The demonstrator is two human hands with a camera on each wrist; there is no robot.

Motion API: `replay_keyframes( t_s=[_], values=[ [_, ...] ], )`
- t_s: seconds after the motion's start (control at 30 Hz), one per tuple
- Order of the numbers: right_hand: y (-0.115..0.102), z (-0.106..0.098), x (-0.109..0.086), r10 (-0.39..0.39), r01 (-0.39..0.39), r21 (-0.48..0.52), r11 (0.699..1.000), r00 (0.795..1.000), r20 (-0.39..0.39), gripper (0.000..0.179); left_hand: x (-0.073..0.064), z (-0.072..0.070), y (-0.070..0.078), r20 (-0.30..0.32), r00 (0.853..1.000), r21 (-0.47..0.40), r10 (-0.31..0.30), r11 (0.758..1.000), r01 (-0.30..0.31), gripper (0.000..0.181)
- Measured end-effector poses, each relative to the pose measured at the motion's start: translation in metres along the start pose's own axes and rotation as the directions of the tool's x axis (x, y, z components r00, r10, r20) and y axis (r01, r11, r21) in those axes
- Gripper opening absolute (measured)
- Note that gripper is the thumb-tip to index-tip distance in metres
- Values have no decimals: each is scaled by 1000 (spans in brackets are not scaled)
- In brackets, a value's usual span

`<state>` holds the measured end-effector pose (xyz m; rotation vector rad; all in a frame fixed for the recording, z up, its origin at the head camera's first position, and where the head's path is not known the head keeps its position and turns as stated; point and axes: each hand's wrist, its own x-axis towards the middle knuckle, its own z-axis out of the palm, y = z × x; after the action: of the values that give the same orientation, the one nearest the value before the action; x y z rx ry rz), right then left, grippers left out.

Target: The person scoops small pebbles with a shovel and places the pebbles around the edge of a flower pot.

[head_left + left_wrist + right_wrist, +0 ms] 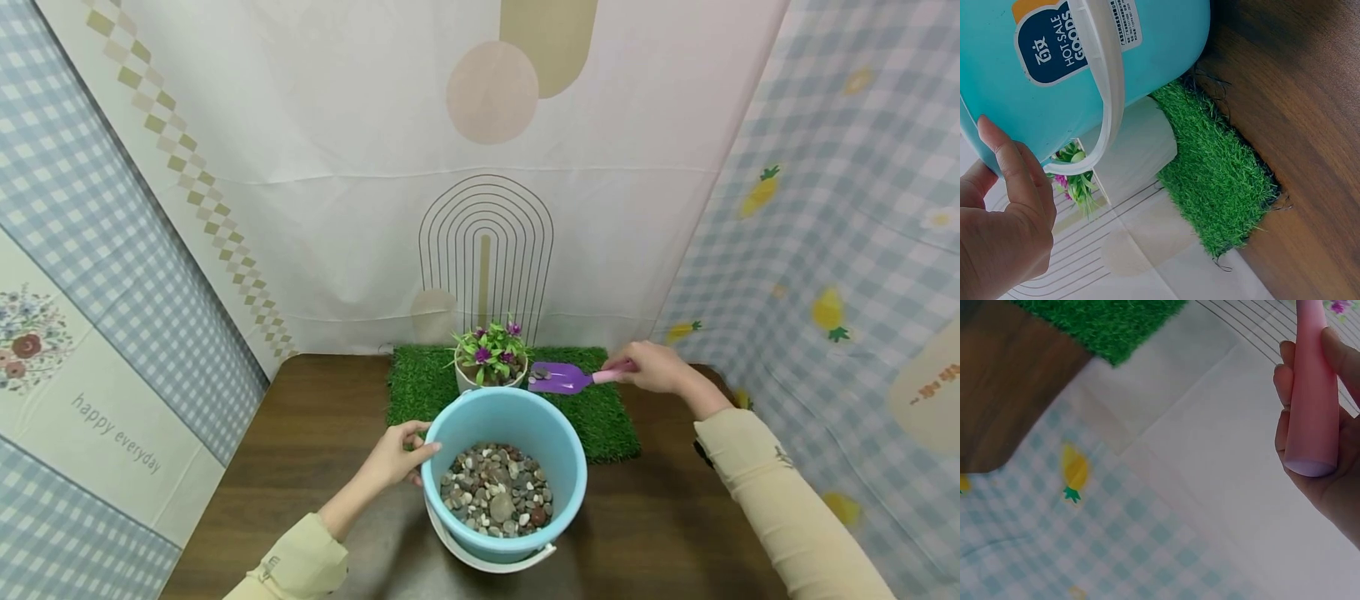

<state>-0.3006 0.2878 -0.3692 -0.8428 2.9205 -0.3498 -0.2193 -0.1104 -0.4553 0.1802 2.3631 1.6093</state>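
My right hand point(655, 367) grips the pink handle point(1313, 400) of a small garden trowel, fingers wrapped round it. The trowel's purple blade point(558, 379) carries a few pebbles and points left, its tip right at the flower pot's rim. The white pot point(467, 384) holds a plant point(491, 350) with green leaves and purple flowers; pebbles show around its base. My left hand point(397, 457) pinches the left rim of a light blue bucket point(566, 425) between thumb and fingers. Inside the bucket lies a layer of mixed pebbles point(498, 492). Its white handle point(1113, 81) hangs down outside.
Under the pot a green artificial grass mat point(600, 425) covers the back of the brown wooden table point(322, 408). Behind it hangs a pale patterned cloth point(337, 250). Checked cloths flank the table on both sides.
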Motion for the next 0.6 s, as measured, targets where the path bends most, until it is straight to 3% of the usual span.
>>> replay_keyframes(
  t_s=[0.33, 0.6],
  values=[
    [-2, 18, 18, 50, -50, -10, 999, 998, 47, 29, -1, -1, 0, -3, 1000, 5, 11, 1000, -11, 45],
    [-10, 20, 37, 74, -72, -23, 997, 994, 86, 28, -1, -1, 1, -4, 1000, 8, 4, 1000, -4, 45]
  ],
)
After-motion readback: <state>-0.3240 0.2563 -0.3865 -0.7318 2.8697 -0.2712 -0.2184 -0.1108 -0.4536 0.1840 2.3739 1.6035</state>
